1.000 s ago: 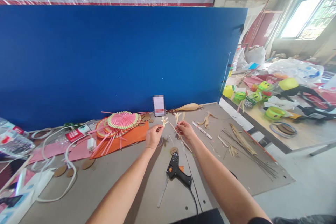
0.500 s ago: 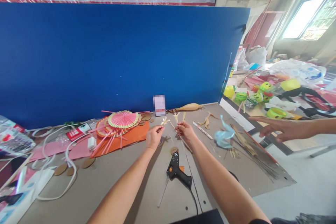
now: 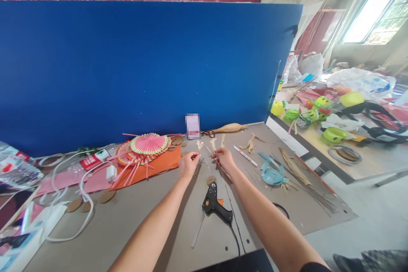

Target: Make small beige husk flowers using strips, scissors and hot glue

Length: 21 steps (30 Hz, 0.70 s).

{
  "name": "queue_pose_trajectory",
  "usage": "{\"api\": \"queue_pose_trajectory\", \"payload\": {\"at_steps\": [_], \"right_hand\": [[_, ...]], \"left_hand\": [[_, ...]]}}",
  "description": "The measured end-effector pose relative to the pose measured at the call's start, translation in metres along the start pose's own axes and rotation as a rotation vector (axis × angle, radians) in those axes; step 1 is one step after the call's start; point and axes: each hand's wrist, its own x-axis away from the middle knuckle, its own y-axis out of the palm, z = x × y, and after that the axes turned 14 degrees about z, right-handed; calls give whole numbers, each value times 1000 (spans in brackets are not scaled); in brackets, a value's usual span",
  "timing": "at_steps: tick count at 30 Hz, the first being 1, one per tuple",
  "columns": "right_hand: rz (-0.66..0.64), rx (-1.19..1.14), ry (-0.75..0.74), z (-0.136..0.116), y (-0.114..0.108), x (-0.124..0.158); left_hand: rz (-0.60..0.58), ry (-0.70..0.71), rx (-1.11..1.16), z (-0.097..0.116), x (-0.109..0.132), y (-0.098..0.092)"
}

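My left hand (image 3: 189, 164) pinches the stem of a small pale flower (image 3: 199, 145), whose petals stand upright above the fingertips. To its right, my right hand (image 3: 224, 160) is closed on thin stems, near a second pale flower (image 3: 213, 143); the fingers partly hide what they grip. Between my forearms a black glue gun (image 3: 215, 206) lies on the grey table (image 3: 143, 221), with a clear glue stick out of its back. A round wooden disc (image 3: 211, 180) sits by its nozzle. A white pen (image 3: 245, 156) lies right of my right hand.
Pink paper fans (image 3: 149, 143) lie on orange paper (image 3: 168, 162) at the left, near a white cable (image 3: 83, 231). A blue ribbon roll (image 3: 273, 171) and dried husks (image 3: 295, 166) are at the right. A blue panel (image 3: 143, 68) stands behind.
Another person's hand at the right has gone out of view. The blue ribbon has settled into a looser ring shape. The flower in my left hand now stands more upright.
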Motion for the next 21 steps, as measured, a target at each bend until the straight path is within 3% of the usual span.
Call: {"api": "queue_pose_trajectory", "payload": {"at_steps": [11,21], "right_hand": [[170,443,-117,-5,-4,6],[157,675,-241,0,-1,11]], "left_hand": [[-96,-154,-191,6,1,5],[-102,-144,-261,13,6,10]]}}
